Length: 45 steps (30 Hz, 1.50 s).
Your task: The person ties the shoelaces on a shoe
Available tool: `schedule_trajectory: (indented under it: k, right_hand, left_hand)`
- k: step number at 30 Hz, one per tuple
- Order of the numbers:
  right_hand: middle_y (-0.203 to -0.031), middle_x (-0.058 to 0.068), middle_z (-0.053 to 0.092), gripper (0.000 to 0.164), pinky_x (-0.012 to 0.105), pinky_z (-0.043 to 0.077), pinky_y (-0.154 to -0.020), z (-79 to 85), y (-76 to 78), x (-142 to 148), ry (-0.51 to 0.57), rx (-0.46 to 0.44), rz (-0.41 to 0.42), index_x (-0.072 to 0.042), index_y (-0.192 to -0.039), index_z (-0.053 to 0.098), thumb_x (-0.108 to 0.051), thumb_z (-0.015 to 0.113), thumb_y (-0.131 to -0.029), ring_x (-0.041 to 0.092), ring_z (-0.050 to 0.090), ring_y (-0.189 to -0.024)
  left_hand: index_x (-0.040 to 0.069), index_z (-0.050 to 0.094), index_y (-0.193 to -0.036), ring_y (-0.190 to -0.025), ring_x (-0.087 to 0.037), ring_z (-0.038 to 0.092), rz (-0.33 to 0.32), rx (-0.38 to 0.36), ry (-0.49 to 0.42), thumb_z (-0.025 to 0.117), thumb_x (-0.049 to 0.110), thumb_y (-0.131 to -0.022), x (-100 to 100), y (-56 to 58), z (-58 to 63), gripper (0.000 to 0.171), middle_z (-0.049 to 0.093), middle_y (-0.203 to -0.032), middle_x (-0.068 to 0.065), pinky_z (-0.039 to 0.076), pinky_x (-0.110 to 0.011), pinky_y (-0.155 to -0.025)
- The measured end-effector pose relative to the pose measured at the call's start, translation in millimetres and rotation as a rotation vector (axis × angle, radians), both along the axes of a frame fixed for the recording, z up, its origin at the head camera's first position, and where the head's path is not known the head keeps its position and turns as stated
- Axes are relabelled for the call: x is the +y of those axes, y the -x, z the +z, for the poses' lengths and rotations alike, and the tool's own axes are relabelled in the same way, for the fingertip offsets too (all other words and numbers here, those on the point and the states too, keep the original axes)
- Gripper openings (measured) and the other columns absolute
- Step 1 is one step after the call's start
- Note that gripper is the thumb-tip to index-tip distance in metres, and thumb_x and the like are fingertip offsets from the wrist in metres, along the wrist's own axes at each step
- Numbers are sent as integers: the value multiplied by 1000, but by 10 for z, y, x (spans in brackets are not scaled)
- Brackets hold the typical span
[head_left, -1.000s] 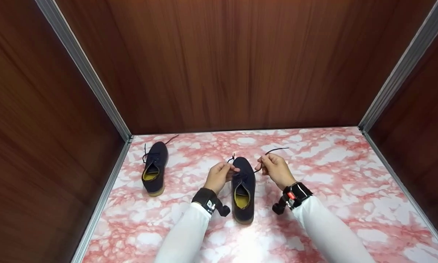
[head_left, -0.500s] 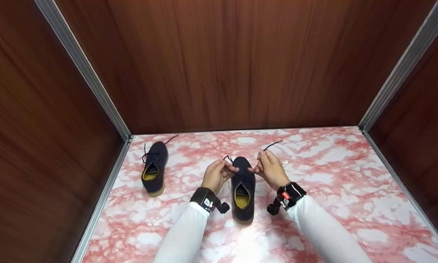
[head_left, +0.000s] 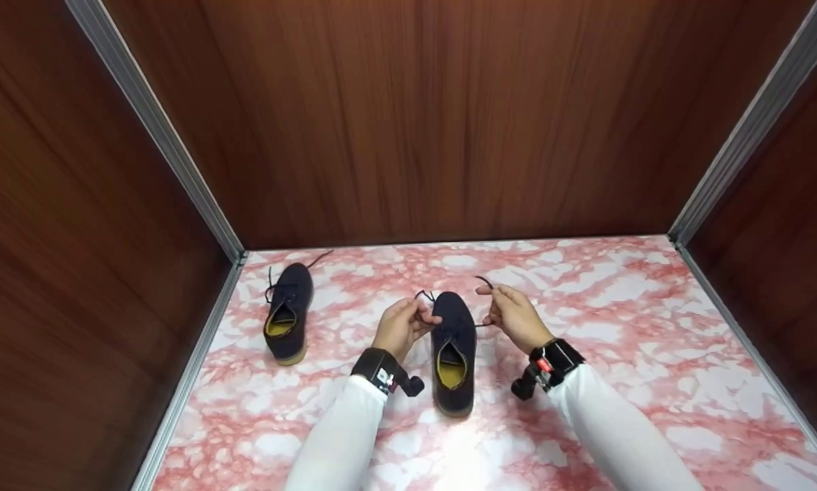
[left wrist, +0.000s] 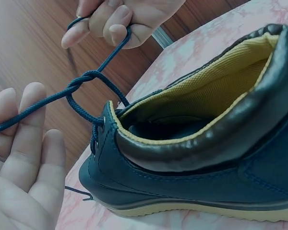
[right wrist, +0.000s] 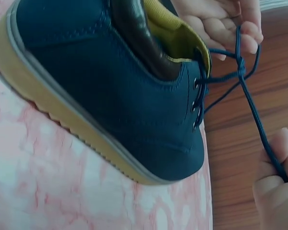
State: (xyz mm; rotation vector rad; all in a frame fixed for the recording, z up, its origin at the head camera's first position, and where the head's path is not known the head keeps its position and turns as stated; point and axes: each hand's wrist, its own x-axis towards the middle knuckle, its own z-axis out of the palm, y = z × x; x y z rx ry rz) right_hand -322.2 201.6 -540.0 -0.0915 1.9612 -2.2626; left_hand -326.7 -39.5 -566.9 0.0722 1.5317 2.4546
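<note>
A navy lace-up shoe point(head_left: 453, 310) with yellow lining stands upright, toe pointing away, between my hands. My left hand point(head_left: 400, 329) is at its left side and holds one end of the dark blue shoelace point(left wrist: 43, 101), which runs across the fingers in the left wrist view. To the right of the shoe, my right hand point(head_left: 517, 319) grips the other lace end, whose tip sticks out past the fingers. Above the eyelets the two lace ends cross in a loose twist point(right wrist: 240, 67), raised off the tongue. Part of the left-hand grip is hidden in the head view.
A matching navy shoe point(head_left: 291, 290) stands further left, its laces loose. Both shoes are on a red-and-white marbled surface point(head_left: 599, 395). Brown wood-look panels point(head_left: 449, 123) rise at the back and both sides, with grey metal strips point(head_left: 176, 150) along their corners.
My right hand came in toward the shoe, then drew back right. Its lace tip pointed right earlier and now points left. My left hand has shifted slightly left, and the shoes have stayed put.
</note>
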Motion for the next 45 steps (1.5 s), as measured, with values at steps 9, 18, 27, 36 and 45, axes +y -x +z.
schedule_trajectory:
  k: [9,18,27,36,45]
  right_hand:
    - [-53,-4,38,35,35,60,-75,-64,16,80,59,-16,-99,-3,-94,55,-21,35,-115,13,45,-54]
    - [-51,-6,31,35,27,49,-59,-70,34,150,66,-36,-199,-8,-88,47,-26,35,-115,11,37,-48]
    - [-51,-7,37,37,27,43,-49,-159,54,196,-259,28,-269,-4,-89,53,-28,39,-114,11,42,-44]
    - [-53,-7,37,40,25,43,-46,-244,82,236,-407,50,-296,6,-97,54,-27,39,-114,11,45,-40]
    - [-58,-8,38,38,27,46,-46,-353,73,319,-426,20,-287,-1,-91,55,-26,38,-114,9,45,-42]
  left_hand:
    - [4,59,-97,-75,-16,72,29,-21,-34,40,13,-112,-43,5,-58,26,58,-74,0,61,-32,-84]
    - [8,59,-91,-65,-10,61,55,-23,50,42,10,-111,-46,3,-76,26,51,-67,5,57,-26,-73]
    - [0,62,-94,-60,-9,54,98,10,337,49,11,-107,-70,16,-103,22,44,-64,5,53,-24,-67]
    - [-8,65,-99,-57,-8,53,128,96,573,52,11,-104,-104,20,-172,24,48,-59,5,50,-20,-60]
    - [-3,66,-93,-54,-8,51,135,109,652,51,10,-100,-112,-6,-287,21,46,-56,6,45,-20,-56]
